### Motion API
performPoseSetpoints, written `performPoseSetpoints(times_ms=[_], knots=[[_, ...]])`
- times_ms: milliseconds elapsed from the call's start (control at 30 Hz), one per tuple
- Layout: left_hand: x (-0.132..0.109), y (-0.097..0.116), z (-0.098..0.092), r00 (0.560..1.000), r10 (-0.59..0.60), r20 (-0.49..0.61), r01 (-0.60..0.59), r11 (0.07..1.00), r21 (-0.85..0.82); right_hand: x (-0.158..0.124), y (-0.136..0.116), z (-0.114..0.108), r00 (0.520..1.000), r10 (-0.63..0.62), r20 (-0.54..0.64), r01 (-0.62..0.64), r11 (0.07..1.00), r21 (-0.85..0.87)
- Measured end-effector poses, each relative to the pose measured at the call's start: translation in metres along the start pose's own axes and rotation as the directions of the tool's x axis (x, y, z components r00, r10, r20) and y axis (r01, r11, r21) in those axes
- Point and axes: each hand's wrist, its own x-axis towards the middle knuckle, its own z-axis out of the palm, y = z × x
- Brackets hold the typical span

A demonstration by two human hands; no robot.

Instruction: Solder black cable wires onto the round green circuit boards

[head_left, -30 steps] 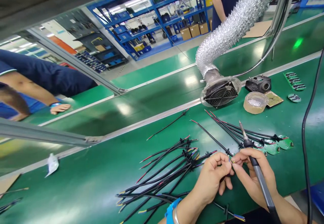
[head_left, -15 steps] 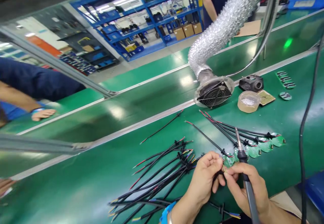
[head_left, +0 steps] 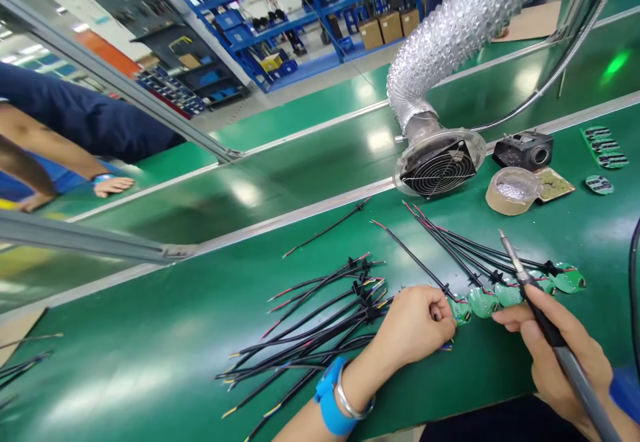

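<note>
My left hand (head_left: pixel 417 325), with a blue wristband and a metal bangle, is curled shut by a small round green circuit board (head_left: pixel 459 310), its fingertips pinching at the board's edge or a wire there. My right hand (head_left: pixel 555 342) is closed around a soldering iron (head_left: pixel 545 325), whose tip points up and away above a row of several green boards with black leads (head_left: pixel 520 289). A pile of black wire harnesses (head_left: pixel 320 329) with coloured ends lies to the left of my left hand.
A fume extractor fan (head_left: pixel 437 169) on a silver flexible duct (head_left: pixel 465 22) stands at the back. A tape roll (head_left: pixel 513 192), a black box (head_left: pixel 525 150) and more boards (head_left: pixel 603 145) lie at the right. Another person's hand (head_left: pixel 113 185) rests on the far belt at left.
My hands have come apart: the right hand with the iron moved right, and the left hand lowered to the end board in the row. The view shifted slightly.
</note>
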Motion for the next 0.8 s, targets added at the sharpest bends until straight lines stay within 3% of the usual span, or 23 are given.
performPoseSetpoints(times_ms=[133, 267, 433, 800], knots=[[0.003, 0.004, 0.003, 0.999, -0.022, -0.030, 0.024, 0.998, 0.055, 0.019, -0.008, -0.013, 0.978, -0.164, 0.129, 0.165, 0.986, 0.005], [0.003, 0.001, 0.003, 0.997, 0.016, -0.076, -0.012, 0.999, 0.053, 0.031, -0.020, -0.013, 0.939, -0.226, 0.258, 0.230, 0.973, 0.014], [0.006, 0.000, 0.000, 0.998, 0.046, -0.037, -0.045, 0.998, 0.039, 0.031, -0.020, -0.007, 0.927, -0.245, 0.283, 0.255, 0.967, 0.002], [0.008, 0.005, -0.002, 0.999, -0.040, -0.006, 0.040, 0.999, 0.035, 0.029, -0.015, -0.010, 0.928, -0.245, 0.281, 0.281, 0.955, -0.095]])
